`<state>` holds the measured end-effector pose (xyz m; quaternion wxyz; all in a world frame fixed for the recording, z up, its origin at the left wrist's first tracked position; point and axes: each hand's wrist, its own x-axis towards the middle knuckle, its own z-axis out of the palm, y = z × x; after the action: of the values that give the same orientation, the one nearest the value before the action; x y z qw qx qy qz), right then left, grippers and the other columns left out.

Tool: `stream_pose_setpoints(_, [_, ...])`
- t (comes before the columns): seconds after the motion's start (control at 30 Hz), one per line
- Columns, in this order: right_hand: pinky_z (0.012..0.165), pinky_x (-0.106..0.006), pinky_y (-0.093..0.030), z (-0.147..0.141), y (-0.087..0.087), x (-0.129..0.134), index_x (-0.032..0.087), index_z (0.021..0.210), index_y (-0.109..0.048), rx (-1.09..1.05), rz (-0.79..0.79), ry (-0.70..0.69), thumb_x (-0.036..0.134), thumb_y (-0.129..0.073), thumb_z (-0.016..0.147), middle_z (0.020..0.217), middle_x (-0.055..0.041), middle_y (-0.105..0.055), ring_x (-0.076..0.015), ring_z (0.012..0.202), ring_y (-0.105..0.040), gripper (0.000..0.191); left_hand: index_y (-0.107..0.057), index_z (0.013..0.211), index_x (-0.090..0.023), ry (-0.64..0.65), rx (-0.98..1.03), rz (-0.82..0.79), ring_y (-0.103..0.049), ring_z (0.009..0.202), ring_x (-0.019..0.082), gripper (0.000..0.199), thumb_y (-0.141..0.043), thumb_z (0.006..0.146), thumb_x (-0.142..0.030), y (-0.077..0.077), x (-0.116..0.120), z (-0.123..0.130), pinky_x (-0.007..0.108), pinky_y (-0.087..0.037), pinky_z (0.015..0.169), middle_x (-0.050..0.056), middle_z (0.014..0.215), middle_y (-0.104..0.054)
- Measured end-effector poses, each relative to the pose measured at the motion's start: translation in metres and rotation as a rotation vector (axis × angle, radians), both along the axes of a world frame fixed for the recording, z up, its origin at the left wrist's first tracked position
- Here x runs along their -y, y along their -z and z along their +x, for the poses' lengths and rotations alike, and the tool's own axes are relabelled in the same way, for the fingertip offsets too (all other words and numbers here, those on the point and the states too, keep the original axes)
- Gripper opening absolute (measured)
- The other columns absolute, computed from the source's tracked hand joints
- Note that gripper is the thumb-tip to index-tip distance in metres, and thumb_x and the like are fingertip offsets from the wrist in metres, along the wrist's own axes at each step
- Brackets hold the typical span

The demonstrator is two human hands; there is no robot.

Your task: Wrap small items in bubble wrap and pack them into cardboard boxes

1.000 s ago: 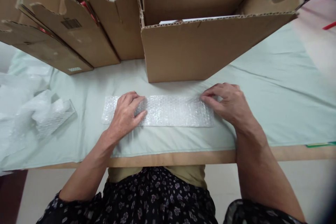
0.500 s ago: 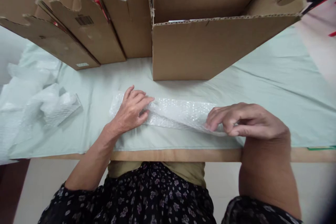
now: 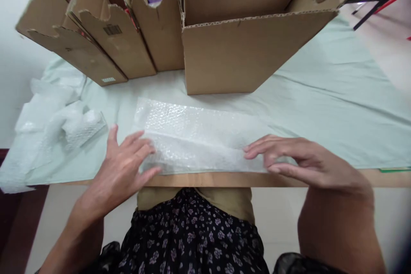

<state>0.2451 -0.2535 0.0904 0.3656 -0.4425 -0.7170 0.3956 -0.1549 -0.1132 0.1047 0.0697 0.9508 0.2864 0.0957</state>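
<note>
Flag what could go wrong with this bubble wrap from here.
The sheet lies close to the table's front edge, so it might slip over. It could also fold along its lengthwise crease, with the left hand open rather than gripping. The loose wrap pile overhangs the table edge and may slide down.

I see a table with a pale green cloth (image 3: pixel 324 107) over it — its wooden edge (image 3: pixel 224 180) showing along the near side. On the cloth lie a bubble wrap strip (image 3: pixel 199 132) and, to the left, crumpled wrap (image 3: pixel 54 120) — cardboard boxes (image 3: pixel 224 60) stand behind.
</note>
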Motion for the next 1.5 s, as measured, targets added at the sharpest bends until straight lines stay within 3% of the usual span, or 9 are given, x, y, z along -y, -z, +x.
stream_pose_setpoints(0.17, [0.092, -0.043, -0.066, -0.004, 0.018, 0.019, 0.032, 0.113, -0.079, 0.112, -0.096, 0.245, 0.054, -0.074, 0.093, 0.114, -0.0050, -0.082, -0.0253, 0.108, -0.079, 0.031, -0.073, 0.122, -0.033, -0.048, -0.052, -0.294, -0.078, 0.099, 0.032, 0.047, -0.060, 0.095, -0.069, -0.015, -0.010, -0.033, 0.055, -0.060, 0.100, 0.004, 0.108, -0.083])
stream_pose_setpoints(0.37, [0.089, -0.048, -0.063, 0.000, 0.042, -0.002, 0.024, 0.125, -0.073, 0.428, 0.059, 0.892, 0.057, -0.079, 0.084, 0.116, -0.0118, -0.079, -0.0311, 0.106, -0.074, 0.054, -0.070, 0.129, -0.024, -0.466, 0.036, -0.029, -0.072, 0.107, 0.036, 0.049, -0.060, 0.094, -0.058, 0.014, -0.080, 0.003, 0.054, -0.059, 0.097, 0.014, 0.117, -0.078])
stream_pose_setpoints(0.53, [0.078, -0.041, -0.062, -0.017, 0.056, -0.016, 0.019, 0.139, -0.064, 0.358, -0.065, 0.805, 0.044, -0.071, 0.089, 0.086, -0.0040, -0.077, -0.0221, 0.075, -0.072, 0.057, -0.067, 0.133, -0.022, -0.494, 0.015, -0.113, -0.071, 0.081, 0.030, 0.050, -0.065, 0.086, -0.036, 0.052, -0.106, 0.022, 0.044, -0.059, 0.077, 0.009, 0.091, -0.077])
stream_pose_setpoints(0.7, [0.088, -0.042, -0.060, -0.011, 0.047, -0.039, 0.025, 0.139, -0.064, 0.399, 0.104, 0.903, 0.038, -0.071, 0.088, 0.090, -0.0022, -0.078, -0.0228, 0.084, -0.074, 0.052, -0.065, 0.137, -0.024, -0.504, 0.093, -0.143, -0.068, 0.071, 0.025, 0.050, -0.057, 0.088, -0.029, 0.049, -0.097, 0.026, 0.040, -0.057, 0.071, 0.004, 0.081, -0.074])
stream_pose_setpoints(0.9, [0.101, -0.060, -0.051, 0.015, 0.062, -0.079, 0.023, 0.136, -0.065, 0.693, 0.053, 0.900, 0.036, -0.070, 0.086, 0.090, -0.0063, -0.077, -0.0326, 0.091, -0.073, 0.052, -0.062, 0.142, -0.024, -0.540, -0.012, -0.101, -0.073, 0.091, 0.033, 0.052, -0.057, 0.091, -0.030, 0.056, -0.092, 0.035, 0.051, -0.058, 0.089, 0.009, 0.096, -0.077])
stream_pose_setpoints(1.07, [0.107, -0.064, -0.046, 0.003, 0.047, -0.063, 0.020, 0.139, -0.064, 0.795, 0.156, 1.013, 0.038, -0.067, 0.089, 0.131, -0.0171, -0.073, -0.0404, 0.118, -0.067, 0.053, -0.061, 0.141, -0.023, -0.456, 0.061, 0.071, -0.062, 0.130, 0.044, 0.053, -0.068, 0.090, -0.038, 0.045, -0.081, 0.027, 0.064, -0.049, 0.111, 0.019, 0.140, -0.065])
stream_pose_setpoints(1.23, [0.123, -0.062, -0.037, -0.068, 0.027, -0.081, 0.020, 0.155, -0.053, 0.746, 0.240, 0.622, 0.033, -0.053, 0.099, 0.162, -0.0127, -0.054, -0.0376, 0.150, -0.049, 0.057, -0.051, 0.150, -0.022, -0.122, 0.124, 0.066, -0.041, 0.157, 0.038, 0.049, -0.054, 0.101, -0.028, 0.049, -0.062, 0.071, 0.061, -0.034, 0.127, 0.017, 0.164, -0.050])
stream_pose_setpoints(1.37, [0.127, -0.056, -0.037, -0.114, 0.052, -0.116, 0.011, 0.163, -0.043, 0.750, 0.122, 0.312, 0.022, -0.040, 0.098, 0.169, -0.0135, -0.044, -0.0315, 0.158, -0.040, 0.066, -0.038, 0.159, -0.011, 0.027, 0.043, -0.037, -0.032, 0.163, 0.036, 0.059, -0.048, 0.104, -0.031, 0.081, -0.051, 0.109, 0.058, -0.027, 0.132, 0.022, 0.170, -0.041])
stream_pose_setpoints(1.5, [0.130, -0.058, -0.029, -0.111, 0.076, -0.121, 0.010, 0.163, -0.043, 0.789, 0.108, 0.326, 0.034, -0.037, 0.105, 0.171, -0.0160, -0.041, -0.0336, 0.160, -0.035, 0.063, -0.035, 0.162, -0.012, -0.011, -0.002, -0.062, -0.028, 0.165, 0.037, 0.069, -0.046, 0.107, -0.051, 0.102, -0.050, 0.108, 0.061, -0.017, 0.134, 0.023, 0.174, -0.034])
